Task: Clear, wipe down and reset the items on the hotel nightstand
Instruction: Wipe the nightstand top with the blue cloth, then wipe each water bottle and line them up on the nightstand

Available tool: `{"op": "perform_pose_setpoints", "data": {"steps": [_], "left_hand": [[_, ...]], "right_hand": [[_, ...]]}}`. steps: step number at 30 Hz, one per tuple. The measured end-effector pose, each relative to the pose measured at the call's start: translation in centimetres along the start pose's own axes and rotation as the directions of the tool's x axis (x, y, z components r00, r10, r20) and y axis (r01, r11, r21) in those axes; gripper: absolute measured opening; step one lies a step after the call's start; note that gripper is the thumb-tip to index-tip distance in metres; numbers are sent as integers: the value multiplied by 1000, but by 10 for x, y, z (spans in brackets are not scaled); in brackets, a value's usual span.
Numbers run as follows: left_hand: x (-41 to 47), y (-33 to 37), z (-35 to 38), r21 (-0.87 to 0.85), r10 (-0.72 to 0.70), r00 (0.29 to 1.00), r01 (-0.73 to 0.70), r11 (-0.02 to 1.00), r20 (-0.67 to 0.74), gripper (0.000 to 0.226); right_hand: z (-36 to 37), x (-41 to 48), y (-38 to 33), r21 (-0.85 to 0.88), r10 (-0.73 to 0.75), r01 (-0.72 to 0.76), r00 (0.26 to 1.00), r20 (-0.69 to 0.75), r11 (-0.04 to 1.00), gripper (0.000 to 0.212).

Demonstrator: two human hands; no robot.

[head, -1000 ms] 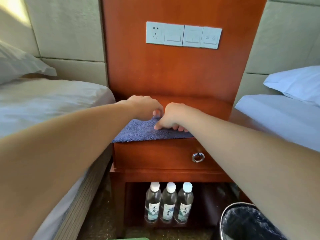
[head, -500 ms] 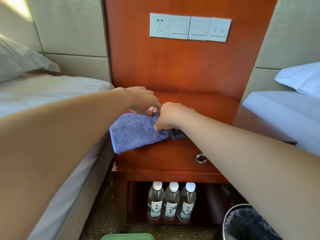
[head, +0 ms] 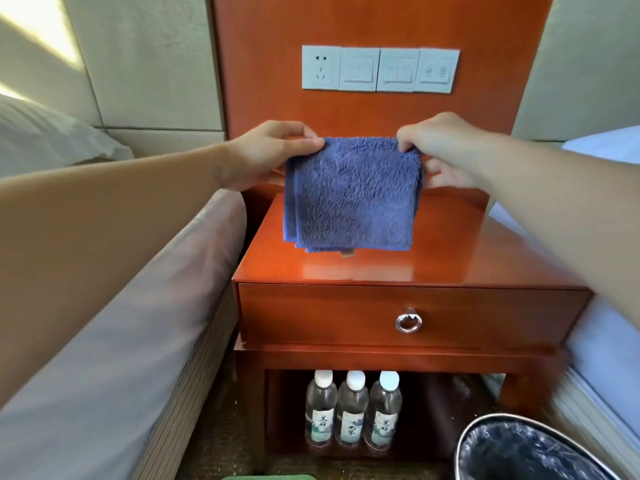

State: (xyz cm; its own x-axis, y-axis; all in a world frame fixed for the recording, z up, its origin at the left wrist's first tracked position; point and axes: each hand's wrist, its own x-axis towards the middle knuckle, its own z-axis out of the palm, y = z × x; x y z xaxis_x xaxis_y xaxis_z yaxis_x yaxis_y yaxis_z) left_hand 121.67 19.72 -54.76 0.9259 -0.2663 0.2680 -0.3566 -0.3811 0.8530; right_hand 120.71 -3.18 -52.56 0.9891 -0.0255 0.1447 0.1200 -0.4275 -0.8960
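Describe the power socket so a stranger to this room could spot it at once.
Look at the wooden panel behind the nightstand. Four white plates line it; the power socket is leftmost, the only one with pin holes.

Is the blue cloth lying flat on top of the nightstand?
No, the left hand and the right hand pinch the blue cloth by its upper corners, so it hangs upright.

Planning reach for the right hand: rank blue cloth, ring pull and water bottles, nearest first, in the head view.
1. blue cloth, pinched by the right hand.
2. ring pull, below, drawer front.
3. water bottles, lowest, bottom shelf.
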Motion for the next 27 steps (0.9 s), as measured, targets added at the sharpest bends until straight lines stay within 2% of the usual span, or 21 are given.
{"op": "perform_pose_setpoints", "data": {"steps": [3,5,7,8,10,12,16,20,22,24,27], "left_hand": [[-1,-8,8,-142,-27,1000,26,990,-9,17],[-1,-20,17,-130,-86,996,83,988,-21,13],[2,-36,27,-43,-143,984,139,989,-103,5],[2,-44,31,18,-161,976,166,986,-144,9],[2,-58,37,209,-176,972,208,956,-158,34],[-1,-64,42,330,-157,979,193,924,-134,47],[-15,-70,57,425,-71,993,104,899,-94,50],[-40,-75,69,516,91,985,-1,857,-148,43],[-59,-78,74,583,245,944,-72,809,-222,37],[-86,-82,83,666,411,863,-123,736,-295,35],[-135,-93,103,753,539,780,-138,644,-318,34]], "right_hand": [[9,6,10,17,36,-36,999,-28,999,15],[17,11,23,-8,45,-45,997,-58,999,17],[23,16,40,-25,34,-37,995,-98,999,24],[27,17,50,-50,31,-37,992,-120,998,32],[32,15,64,-137,18,-42,985,-169,990,50],[38,10,72,-208,-15,-19,988,-156,978,50],[50,-4,76,-302,-96,54,987,-126,952,37],[67,-29,76,-290,-174,100,954,-243,952,34],[75,-47,76,-281,-264,173,907,-327,944,32],[85,-68,78,-290,-370,271,848,-379,918,29],[102,-105,91,-256,-457,381,786,-417,889,25]]}}
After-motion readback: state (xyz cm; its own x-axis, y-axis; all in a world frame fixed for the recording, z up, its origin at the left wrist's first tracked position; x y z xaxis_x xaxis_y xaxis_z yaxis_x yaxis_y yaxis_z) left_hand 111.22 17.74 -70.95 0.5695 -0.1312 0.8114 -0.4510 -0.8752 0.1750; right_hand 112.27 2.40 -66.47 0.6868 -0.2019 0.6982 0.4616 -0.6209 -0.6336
